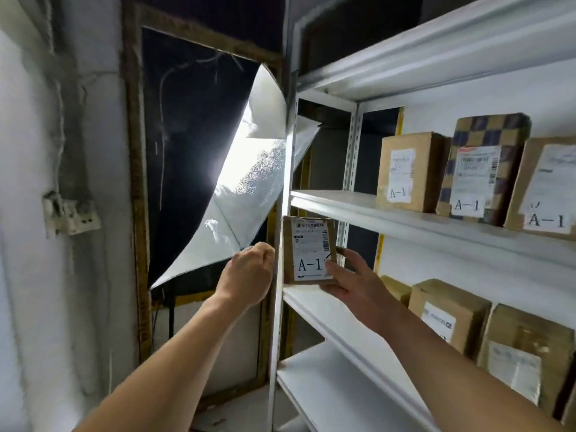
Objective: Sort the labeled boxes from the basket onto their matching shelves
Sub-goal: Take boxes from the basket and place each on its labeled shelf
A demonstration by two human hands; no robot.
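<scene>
White shelving (405, 219) ahead: right hand (352, 282) grip clamped on A-1 box (307, 251), left hand (249, 272) loosely fisted, empty.

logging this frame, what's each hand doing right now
Left hand: closed in a loose fist, holding nothing.
Right hand: gripping the small A-1 box.

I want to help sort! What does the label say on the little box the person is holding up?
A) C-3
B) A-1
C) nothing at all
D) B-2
B: the small box gripped by the right hand has "A-1" written on its white label, the same as the three boxes on the shelf above.
</scene>
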